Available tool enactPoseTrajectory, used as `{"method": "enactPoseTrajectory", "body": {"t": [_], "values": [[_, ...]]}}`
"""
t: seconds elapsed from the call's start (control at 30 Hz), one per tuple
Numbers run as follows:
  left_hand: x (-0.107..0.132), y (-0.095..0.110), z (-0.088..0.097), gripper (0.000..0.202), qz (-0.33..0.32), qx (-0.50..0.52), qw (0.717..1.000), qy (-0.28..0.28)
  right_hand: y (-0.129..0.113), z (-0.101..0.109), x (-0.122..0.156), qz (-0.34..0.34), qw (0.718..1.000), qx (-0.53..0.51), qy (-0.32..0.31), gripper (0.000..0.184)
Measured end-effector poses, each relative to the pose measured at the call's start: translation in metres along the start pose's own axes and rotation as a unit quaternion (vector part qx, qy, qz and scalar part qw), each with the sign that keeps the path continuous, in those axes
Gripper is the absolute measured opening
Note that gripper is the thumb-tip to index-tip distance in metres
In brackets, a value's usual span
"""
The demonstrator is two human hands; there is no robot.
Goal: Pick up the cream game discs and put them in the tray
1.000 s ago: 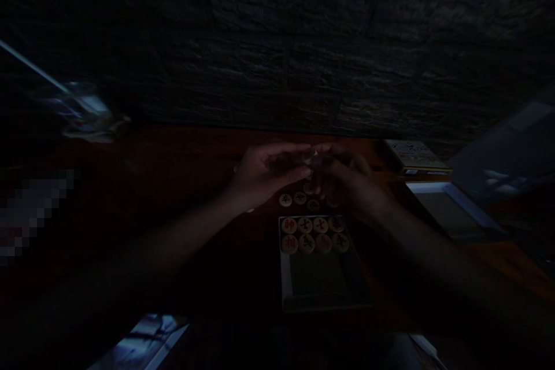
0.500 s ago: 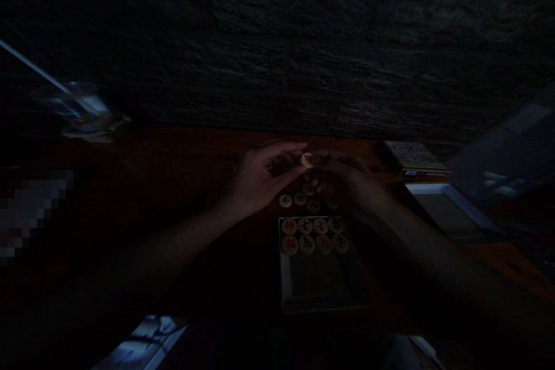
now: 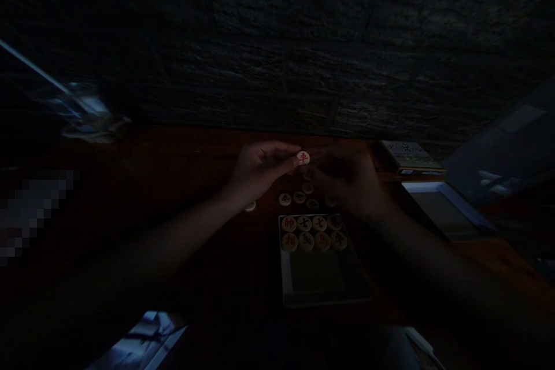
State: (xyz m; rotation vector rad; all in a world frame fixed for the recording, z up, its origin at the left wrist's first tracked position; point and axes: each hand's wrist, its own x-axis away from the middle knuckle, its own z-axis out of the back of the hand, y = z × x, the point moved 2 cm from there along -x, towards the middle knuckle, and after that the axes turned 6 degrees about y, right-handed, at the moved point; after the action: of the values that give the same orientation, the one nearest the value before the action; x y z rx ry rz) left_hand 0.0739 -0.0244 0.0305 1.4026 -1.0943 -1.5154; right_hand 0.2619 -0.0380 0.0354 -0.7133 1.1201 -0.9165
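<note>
My left hand pinches a round Chinese chess piece between thumb and fingers, its red character facing me. Close by on the right, my right hand is dark and slightly blurred, its fingers apart beside the piece. Whether a fingertip touches the piece cannot be made out. Below the hands, several loose chess pieces lie on the wooden table. A shallow box in front of me holds two rows of pieces at its far end, with red and black characters.
A second shallow tray lies to the right, with a flat printed box behind it. At the left stands a clear container with a long straw-like stick. Another chess piece lies by my left wrist. A stone wall closes off the back.
The chess piece has turned so its red character shows fully. My right hand has drawn slightly away from it, while my left hand has shifted a little left and keeps hold.
</note>
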Motion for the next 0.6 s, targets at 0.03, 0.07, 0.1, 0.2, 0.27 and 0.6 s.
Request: {"method": "enactPoseTrajectory", "body": {"t": [0.03,0.07,0.1,0.2,0.27,0.6], "values": [[0.0,0.0,0.0,0.028,0.008,-0.004,1.0,0.0,-0.002,0.002,0.0,0.029,0.998,0.05,0.008,0.032],[0.0,0.001,0.0,0.027,0.016,-0.011,1.0,0.0,-0.004,0.003,0.001,0.054,0.994,0.092,0.016,0.03],[0.0,0.001,0.0,0.025,0.023,-0.018,1.0,0.001,-0.006,0.004,0.001,0.074,0.989,0.124,0.021,0.029],[0.0,0.003,0.0,0.021,0.039,-0.021,0.999,-0.001,-0.012,0.005,0.002,0.099,0.981,0.165,0.009,0.028],[-0.001,0.002,0.0,0.016,0.047,0.006,0.999,-0.008,-0.015,0.006,0.001,0.089,0.981,0.173,-0.007,0.026],[-0.001,-0.013,-0.005,0.021,0.119,0.096,0.979,-0.135,-0.058,0.014,0.03,0.029,0.972,0.207,-0.105,0.025]]}}
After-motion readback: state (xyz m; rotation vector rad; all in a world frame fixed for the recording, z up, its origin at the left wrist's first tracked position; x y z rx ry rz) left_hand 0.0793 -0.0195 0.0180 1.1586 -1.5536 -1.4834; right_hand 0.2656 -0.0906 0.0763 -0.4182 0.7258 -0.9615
